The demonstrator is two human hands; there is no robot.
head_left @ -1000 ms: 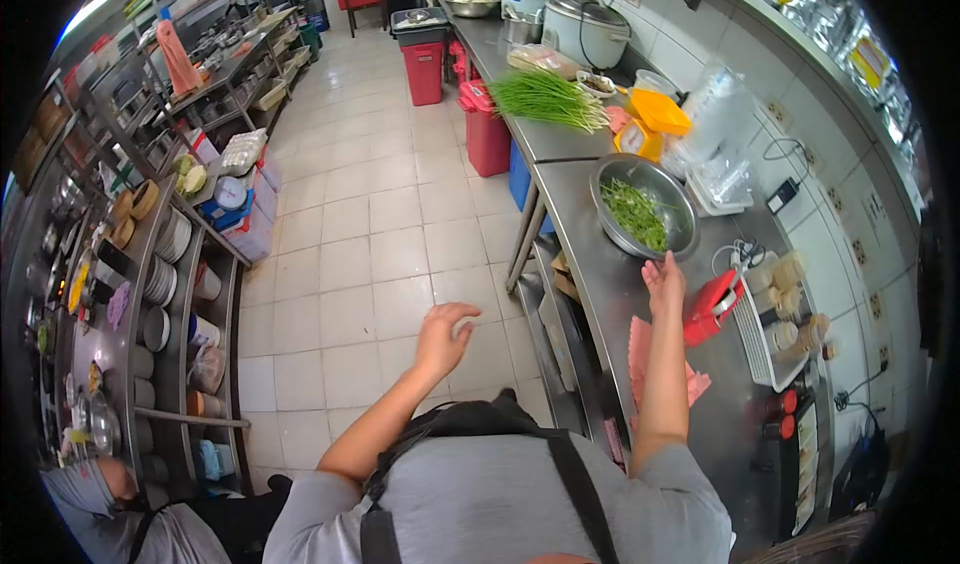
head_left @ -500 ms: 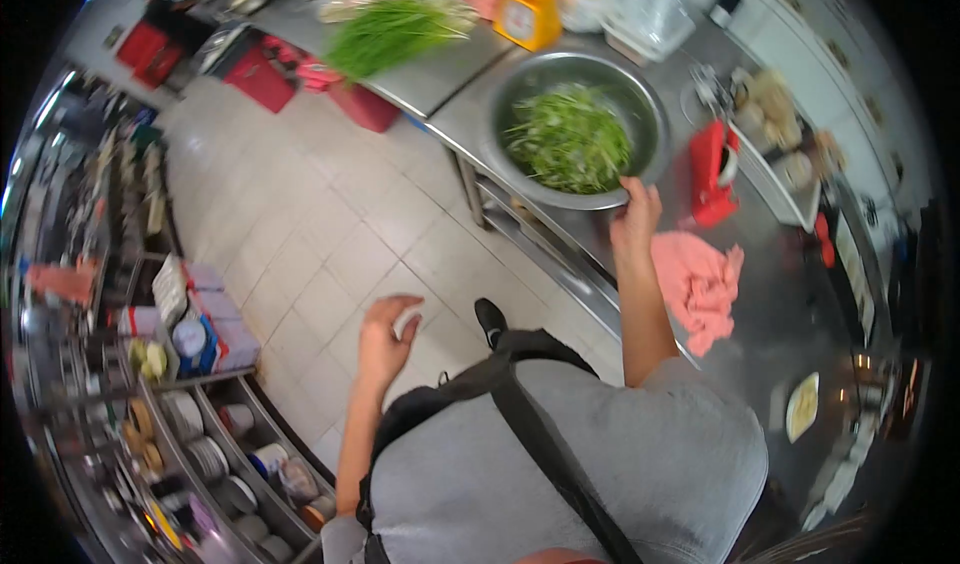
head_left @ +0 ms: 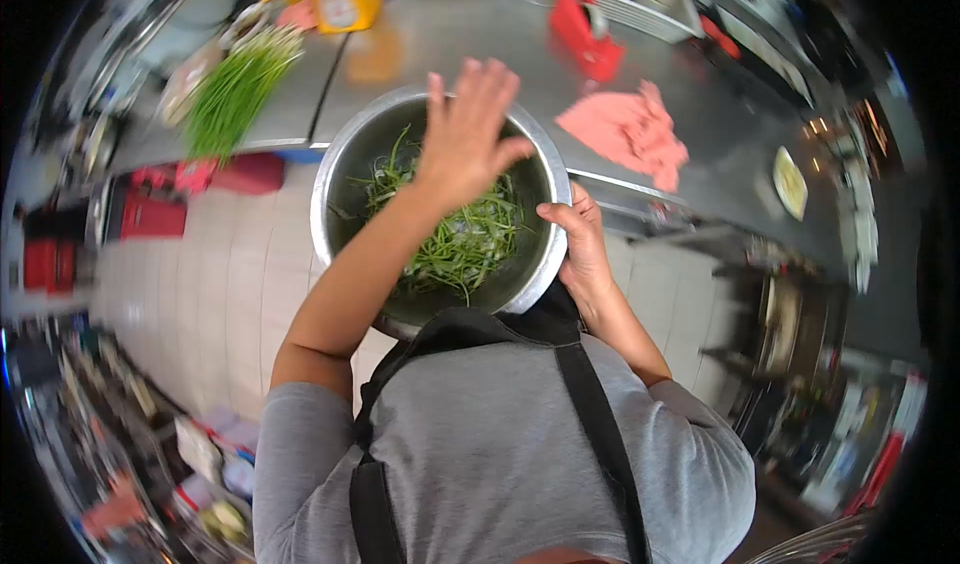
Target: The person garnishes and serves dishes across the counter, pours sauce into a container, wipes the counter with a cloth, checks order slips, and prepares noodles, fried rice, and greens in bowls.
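Observation:
A large metal bowl [head_left: 335, 189] sits close against my body, in front of the steel counter. Cut green stems and leaves [head_left: 465, 249] lie in it. On the bowl's right rim, my right hand [head_left: 580, 234] grips with the thumb over the edge and the fingers outside. Above the bowl's far part, my left hand [head_left: 468, 139] is spread with its fingers apart, holding nothing. Whether its fingertips touch the far rim cannot be made out.
The steel counter [head_left: 450, 29] carries a bunch of long green stalks [head_left: 235, 94], a yellow scale [head_left: 340, 4], a red object [head_left: 585, 39], a pink cloth [head_left: 635, 129] and a small white dish [head_left: 790, 182].
The bowl has come off the counter toward my body with my right hand on its rim. My left hand has moved from over the floor to above the bowl. The view has turned right.

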